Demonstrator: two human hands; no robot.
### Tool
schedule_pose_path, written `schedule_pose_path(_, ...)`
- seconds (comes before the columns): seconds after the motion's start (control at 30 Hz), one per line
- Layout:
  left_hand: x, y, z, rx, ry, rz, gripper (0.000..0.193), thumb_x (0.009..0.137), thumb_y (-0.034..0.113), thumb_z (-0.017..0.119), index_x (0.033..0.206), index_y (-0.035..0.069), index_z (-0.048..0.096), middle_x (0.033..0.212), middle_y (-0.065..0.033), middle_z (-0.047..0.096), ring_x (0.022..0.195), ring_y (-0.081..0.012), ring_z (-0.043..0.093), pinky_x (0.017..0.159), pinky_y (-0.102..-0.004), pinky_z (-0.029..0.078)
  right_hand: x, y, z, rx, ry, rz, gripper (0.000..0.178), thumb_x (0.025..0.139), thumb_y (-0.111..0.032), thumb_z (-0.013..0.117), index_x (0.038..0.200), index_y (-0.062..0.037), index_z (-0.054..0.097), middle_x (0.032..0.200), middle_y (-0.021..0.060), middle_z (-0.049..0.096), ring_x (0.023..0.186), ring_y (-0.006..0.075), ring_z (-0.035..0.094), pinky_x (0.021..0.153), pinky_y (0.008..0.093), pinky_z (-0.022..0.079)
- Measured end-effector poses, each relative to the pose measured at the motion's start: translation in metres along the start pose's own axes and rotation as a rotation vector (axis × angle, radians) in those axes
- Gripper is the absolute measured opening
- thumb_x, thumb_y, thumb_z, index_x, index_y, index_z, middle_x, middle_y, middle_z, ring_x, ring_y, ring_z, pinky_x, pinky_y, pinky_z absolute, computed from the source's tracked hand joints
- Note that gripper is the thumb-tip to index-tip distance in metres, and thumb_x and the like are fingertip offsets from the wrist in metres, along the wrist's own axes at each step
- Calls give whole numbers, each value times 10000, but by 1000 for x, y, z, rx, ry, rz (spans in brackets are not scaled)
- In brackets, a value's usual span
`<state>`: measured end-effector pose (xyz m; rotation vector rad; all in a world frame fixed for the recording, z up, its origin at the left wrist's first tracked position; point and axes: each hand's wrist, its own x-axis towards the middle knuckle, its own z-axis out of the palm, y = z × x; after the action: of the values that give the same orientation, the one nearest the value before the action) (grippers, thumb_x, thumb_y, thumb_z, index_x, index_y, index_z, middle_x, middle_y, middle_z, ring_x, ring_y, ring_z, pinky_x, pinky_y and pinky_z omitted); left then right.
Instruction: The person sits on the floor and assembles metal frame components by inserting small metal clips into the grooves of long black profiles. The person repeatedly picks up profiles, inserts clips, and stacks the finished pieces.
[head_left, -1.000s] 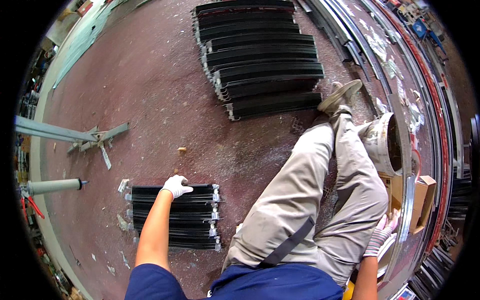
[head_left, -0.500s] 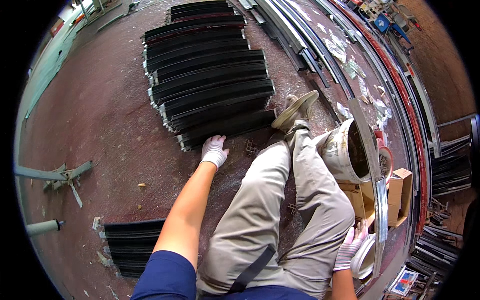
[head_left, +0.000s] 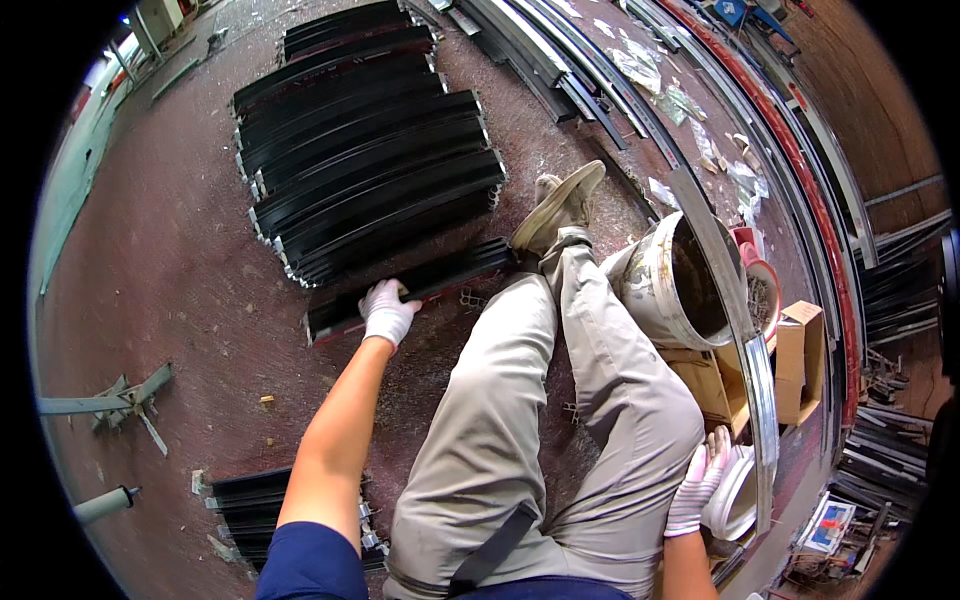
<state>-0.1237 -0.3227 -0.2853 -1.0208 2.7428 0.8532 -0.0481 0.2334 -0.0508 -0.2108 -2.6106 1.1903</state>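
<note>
My left hand (head_left: 388,312), in a white work glove, grips a single black metal profile bar (head_left: 455,266) near its left part. The bar lies apart from the large stack of black profile bars (head_left: 365,150) beyond it, and its right end reaches my shoe (head_left: 562,208). Several of the stacked bars show pale ends. My right hand (head_left: 700,482), gloved with striped cuff, rests beside my right knee with fingers stretched out and holds nothing visible. It is nearest to a small white bucket (head_left: 738,495).
A dirty white bucket (head_left: 648,285), cardboard boxes (head_left: 800,365) and a long grey metal rail (head_left: 712,235) stand to my right. More black bars (head_left: 265,510) lie at lower left, near a metal stand (head_left: 125,400). Long profiles (head_left: 540,50) run along the far right floor.
My left hand has moved left, closing on the nearest bar and drawing it toward me, away from the stack. The view has shifted slightly. My right hand stays beside my knee.
</note>
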Motion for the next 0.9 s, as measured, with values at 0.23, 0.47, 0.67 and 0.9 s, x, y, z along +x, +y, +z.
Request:
schedule_pose_path(0.23,-98,-70,-96,-273,266,63,495,645,254,1012,902,51,641,829,-72,671,741,-220,609,752,-371,549,-3,24,8,72,68,-85,589,1039,-54,567,1589,31,374,1596,207,427,1480,327,459,1267,460,331)
schedule_pose_path(0.47,-188,-42,-252,-798,301,342,290,903,170,879,1025,72,636,885,34,640,780,-77,565,698,-258,491,-4,39,5,86,96,-130,574,1042,-94,622,1560,44,417,1580,205,439,1452,320,490,1239,446,381)
schedule_pose_path(0.67,-214,-47,-290,-904,484,451,316,951,115,828,1228,68,684,1093,8,695,985,-111,632,919,-299,532,-10,30,6,15,159,-133,512,1041,-163,667,1506,-1,528,1602,164,437,1456,303,500,1235,442,366)
schedule_pose_path(0.9,-224,-47,-285,-888,491,476,354,959,92,809,1286,47,681,1157,-6,704,1040,-129,620,976,-302,502,-7,68,-1,119,164,23,500,1062,-147,644,1519,-2,502,1608,159,412,1448,305,482,1249,422,376)
